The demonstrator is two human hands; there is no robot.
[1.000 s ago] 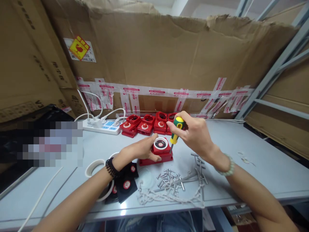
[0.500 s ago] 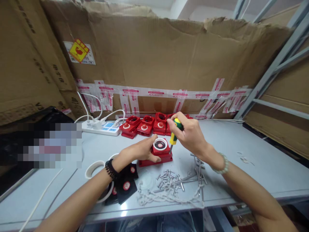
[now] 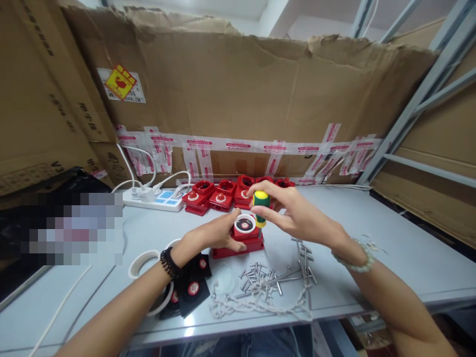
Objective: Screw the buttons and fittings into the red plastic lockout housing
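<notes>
Gripping the red box (image 3: 245, 246) from its nine o'clock side, the left hand (image 3: 222, 233) has its thumb laid across the near wall, toward six o'clock, and its forefinger curled over the top at about eleven. The box lies between them, a narrow span, on the grey table (image 3: 409, 248). On top of it sits a white ring (image 3: 235, 226) around a black disc (image 3: 244, 225) with a red emblem.

The right hand (image 3: 297, 213), reaching in from two o'clock, holds a yellow-and-green screwdriver (image 3: 262, 200), thumb and forefinger closed around the handle; its other fingers are partly hidden. The shank (image 3: 260, 232) points down to the box's three o'clock end, just beside the ring; whether the tip sits on a screw I cannot tell.

From the box, more red housings (image 3: 222, 199) stand around twelve o'clock, loose screws (image 3: 256, 277) lie near five, and black squares (image 3: 195, 300) between seven and eight.
</notes>
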